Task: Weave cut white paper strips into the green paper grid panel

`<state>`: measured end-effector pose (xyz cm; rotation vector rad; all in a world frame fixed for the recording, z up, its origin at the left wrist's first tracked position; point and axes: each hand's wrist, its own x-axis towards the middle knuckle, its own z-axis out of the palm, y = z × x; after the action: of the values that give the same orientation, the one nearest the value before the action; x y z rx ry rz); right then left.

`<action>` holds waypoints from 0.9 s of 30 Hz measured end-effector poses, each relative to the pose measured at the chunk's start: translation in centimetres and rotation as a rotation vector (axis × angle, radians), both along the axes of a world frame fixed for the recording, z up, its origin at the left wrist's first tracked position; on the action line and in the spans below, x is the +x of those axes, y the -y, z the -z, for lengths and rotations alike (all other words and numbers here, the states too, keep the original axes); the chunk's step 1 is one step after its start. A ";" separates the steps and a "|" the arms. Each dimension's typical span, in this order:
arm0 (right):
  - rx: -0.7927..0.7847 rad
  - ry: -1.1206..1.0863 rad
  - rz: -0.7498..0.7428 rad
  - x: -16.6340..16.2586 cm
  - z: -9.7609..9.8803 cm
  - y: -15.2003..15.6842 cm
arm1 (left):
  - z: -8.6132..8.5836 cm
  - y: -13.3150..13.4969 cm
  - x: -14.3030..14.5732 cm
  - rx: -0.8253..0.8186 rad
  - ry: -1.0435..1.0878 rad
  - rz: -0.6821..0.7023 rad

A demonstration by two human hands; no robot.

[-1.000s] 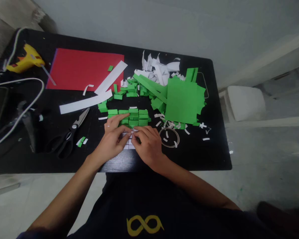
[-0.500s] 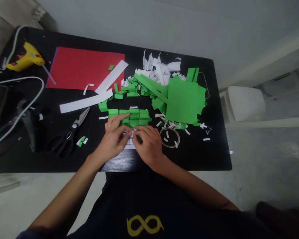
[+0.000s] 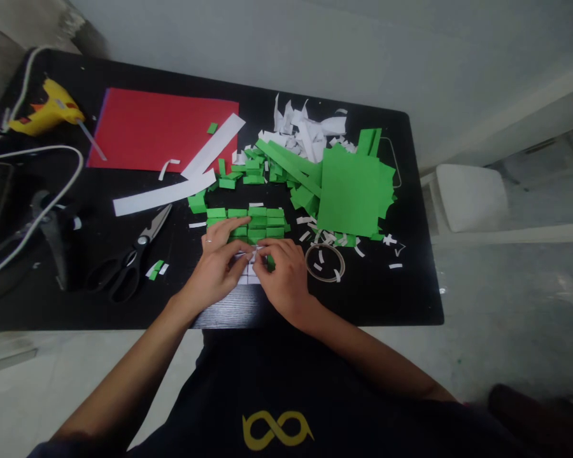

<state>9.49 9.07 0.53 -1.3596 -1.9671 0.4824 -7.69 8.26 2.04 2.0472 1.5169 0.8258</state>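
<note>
Rows of folded green paper pieces (image 3: 258,221) lie at the middle of the table's front, and below them shows a white paper sheet (image 3: 242,279) with grid lines. Over this sheet my left hand (image 3: 216,264) and my right hand (image 3: 285,273) meet, fingertips nearly touching. Between their pinched thumbs and index fingers is a small white paper piece (image 3: 252,257), partly hidden by the fingers. The other fingers of my left hand, one with a ring, rest on the green rows. A bit of green shows beside my right fingers.
Scissors (image 3: 141,251) and a yellow glue gun (image 3: 50,111) lie left, with a white cable (image 3: 79,166). Behind are red sheets (image 3: 162,130), white strips (image 3: 157,196), a green paper pile (image 3: 348,191) and white scraps (image 3: 310,137). A tape ring (image 3: 342,264) lies right.
My hands stay nearly in place over the white sheet, with only slight finger movement. The view has shifted very slightly; the things on the table lie as before.
</note>
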 end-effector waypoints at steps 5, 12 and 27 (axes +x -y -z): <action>-0.014 0.009 0.009 0.1 0.1 0.0 | 0.0 0.0 -0.1 -0.009 0.001 -0.007; 0.010 0.052 -0.039 0.5 -0.3 0.1 | 0.1 0.0 0.2 -0.001 -0.027 -0.032; -0.034 0.040 0.015 -0.3 0.0 0.1 | 0.2 0.0 0.3 -0.018 -0.045 -0.025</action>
<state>9.17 8.98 0.51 -1.4148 -1.9878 0.4865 -7.40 8.27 1.81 2.0508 1.5710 0.7783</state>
